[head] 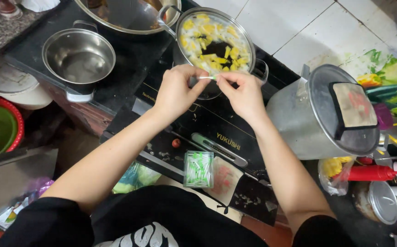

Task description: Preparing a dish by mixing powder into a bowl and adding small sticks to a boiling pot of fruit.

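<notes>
Head view: left hand (176,93) and right hand (243,95) pinch opposite ends of a thin white-green stick (206,77), stretched between their fingertips just over the near rim of the steel pot (253,55) of yellow pieces.

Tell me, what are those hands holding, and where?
A thin white stick, pinched at its two ends: left hand on one end, right hand on the other.
</notes>
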